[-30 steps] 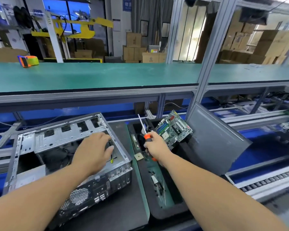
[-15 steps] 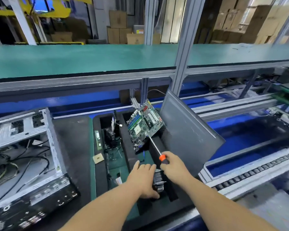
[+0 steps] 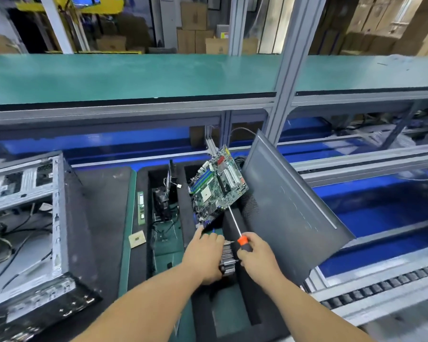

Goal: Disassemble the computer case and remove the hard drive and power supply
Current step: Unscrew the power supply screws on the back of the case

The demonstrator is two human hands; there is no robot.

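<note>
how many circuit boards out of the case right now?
2 clearly visible. The motherboard leans tilted in the black foam tray, against the grey side panel. A green RAM stick lies flat on the tray's left edge. Others may be hidden.
</note>
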